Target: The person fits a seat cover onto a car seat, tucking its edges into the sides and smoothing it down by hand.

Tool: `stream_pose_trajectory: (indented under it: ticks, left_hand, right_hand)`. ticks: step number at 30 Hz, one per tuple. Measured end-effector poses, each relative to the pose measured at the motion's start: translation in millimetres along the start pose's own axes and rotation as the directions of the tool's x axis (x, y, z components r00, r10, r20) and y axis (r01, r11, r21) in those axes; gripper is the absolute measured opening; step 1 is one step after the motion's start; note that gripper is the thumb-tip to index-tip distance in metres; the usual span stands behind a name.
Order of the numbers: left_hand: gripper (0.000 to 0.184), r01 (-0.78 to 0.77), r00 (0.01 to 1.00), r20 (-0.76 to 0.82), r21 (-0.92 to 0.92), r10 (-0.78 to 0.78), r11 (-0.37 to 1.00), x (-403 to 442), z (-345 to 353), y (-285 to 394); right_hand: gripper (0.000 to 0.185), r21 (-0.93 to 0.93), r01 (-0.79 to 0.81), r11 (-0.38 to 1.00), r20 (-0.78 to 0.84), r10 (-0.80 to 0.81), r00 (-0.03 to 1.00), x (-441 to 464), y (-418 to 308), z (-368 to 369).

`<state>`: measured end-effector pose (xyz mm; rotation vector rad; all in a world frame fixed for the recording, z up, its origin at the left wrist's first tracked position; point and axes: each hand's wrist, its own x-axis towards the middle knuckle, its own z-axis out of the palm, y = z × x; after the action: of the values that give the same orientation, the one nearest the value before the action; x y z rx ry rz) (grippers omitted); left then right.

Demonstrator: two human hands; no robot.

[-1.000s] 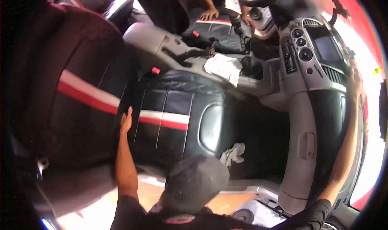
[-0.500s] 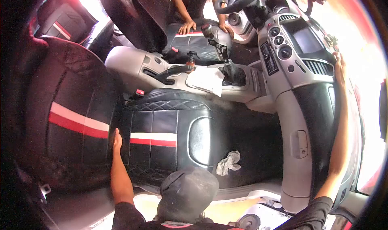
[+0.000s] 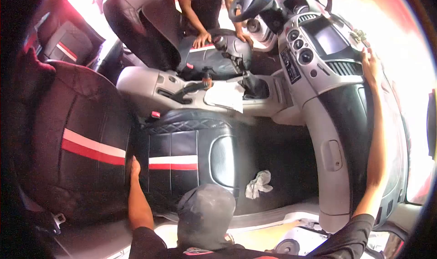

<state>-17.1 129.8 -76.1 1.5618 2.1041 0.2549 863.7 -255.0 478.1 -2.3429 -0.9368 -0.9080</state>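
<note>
My left hand presses on the front passenger seat where the black backrest, with its white and red stripe, meets the seat cushion. It holds nothing that I can see; part of its fingers is hidden. On the far right my right hand lies with stretched fingers on top of the dashboard, beside the end air vent. A small gold-coloured object sits just beyond its fingertips. My cap covers the bottom middle of the view.
Across the car, a co-worker's hands rest on the driver's seat. Between the seats, the centre console carries a white cloth, a spray bottle and the gear lever. A crumpled cloth lies on the footwell floor.
The view has shifted slightly, so the dashboard and console appear further left. Both my hands stay on the same surfaces. The co-worker's hands remain on the driver's seat.
</note>
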Motion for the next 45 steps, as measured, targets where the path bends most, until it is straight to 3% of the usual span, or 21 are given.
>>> stream_pose_trajectory:
  ticks: [1,2,4,5,6,8,10,12,14,18,20,21,24,25,29,32,34,36,41,43,45]
  left_hand:
    - [0.072,-0.017,1.0,0.011,-0.034,0.017,0.999,28,24,-23]
    - [0.072,-0.032,0.999,0.022,-0.065,0.034,0.997,52,44,-45]
    - [0.072,0.085,0.988,0.143,-0.16,-0.062,0.983,39,27,-35]
    - [0.074,0.11,0.994,0.045,-0.184,-0.103,0.977,21,30,-23]
    - [0.074,0.009,0.999,0.051,-0.045,-0.006,0.999,23,24,-25]
    - [0.074,-0.033,0.999,-0.035,-0.115,0.029,0.993,35,41,-36]
    - [0.072,-0.008,0.998,0.065,-0.231,0.023,0.973,37,42,-40]
    - [0.069,-0.079,0.997,-0.02,-0.031,0.078,0.996,31,29,-27]
    - [0.07,-0.199,0.973,-0.109,0.057,0.204,0.978,42,36,-36]
    - [0.073,-0.083,0.996,-0.012,-0.034,0.083,0.996,11,12,-12]
    - [0.075,-0.185,0.979,0.046,-0.191,0.197,0.964,-14,-3,0]
    - [0.079,-0.354,0.926,0.027,-0.292,0.377,0.888,31,31,-32]
    - [0.08,-0.295,0.951,0.038,-0.19,0.308,0.936,6,20,-29]
    - [0.082,-0.192,0.971,0.112,-0.162,0.211,0.968,-6,13,-23]
    - [0.082,-0.235,0.961,0.129,-0.082,0.244,0.969,-101,-39,7]
    - [0.083,-0.361,0.933,0.034,0.058,0.359,0.931,-141,-42,-10]
    - [0.082,-0.284,0.958,0.06,0.091,0.28,0.954,-177,-54,-10]
    - [0.082,-0.263,0.965,0.03,0.146,0.261,0.954,-192,-56,-13]
    - [0.089,-0.119,0.993,0.025,0.104,0.117,0.987,-198,-59,4]
    - [0.093,-0.087,0.996,0.01,0.109,0.087,0.99,-190,-54,4]
    - [0.096,-0.037,0.999,0.036,-0.017,0.038,0.999,-174,-53,1]
  right_hand:
    - [0.039,0.025,-0.043,0.999,0.004,0.043,0.999,-4,-11,-5]
    - [0.042,0.032,-0.024,0.999,-0.012,0.024,1.0,-2,-12,-5]
    - [0.047,0.045,0.014,0.999,-0.041,-0.013,0.999,-1,-4,3]
    - [0.044,0.026,0.054,0.998,-0.073,-0.052,0.996,-3,-5,3]
    - [0.043,0.016,0.055,0.998,-0.068,-0.053,0.996,-3,-2,4]
    - [0.041,-0.003,0.052,0.999,-0.055,-0.052,0.997,-3,-1,6]
    - [0.037,0.006,0.047,0.999,-0.075,-0.047,0.996,-12,-20,-3]
    - [0.037,-0.007,0.038,0.999,-0.066,-0.038,0.997,-11,-16,-1]
    - [0.037,0.009,-0.003,1.0,-0.058,0.004,0.998,-17,-27,-5]
    - [0.034,0.048,-0.041,0.998,-0.013,0.042,0.999,-20,-30,-6]
    - [0.032,0.066,0.014,0.998,-0.067,-0.009,0.998,-24,-30,-3]
    - [0.026,0.092,-0.009,0.996,-0.057,0.014,0.998,-26,-37,-8]
    - [0.027,-0.014,0.02,1.0,-0.111,-0.021,0.994,-27,-36,-8]
    - [0.027,-0.013,0.007,1.0,-0.108,-0.009,0.994,-27,-37,-10]
    - [0.028,0.01,-0.012,1.0,-0.066,0.012,0.998,-28,-43,-15]
    - [0.03,0.09,0.021,0.996,-0.106,-0.012,0.994,-18,-21,9]
    - [0.031,0.068,-0.062,0.996,0.03,0.06,0.998,-13,-18,4]
    - [0.033,0.086,-0.037,0.996,0.025,0.035,0.999,-9,-16,8]
    - [0.033,0.054,0.041,0.998,-0.053,-0.038,0.998,-11,-16,0]
    - [0.031,0.073,0.05,0.996,-0.033,-0.048,0.998,-7,-12,1]
    - [0.031,0.056,0.014,0.998,0.043,-0.016,0.999,-7,-18,-5]
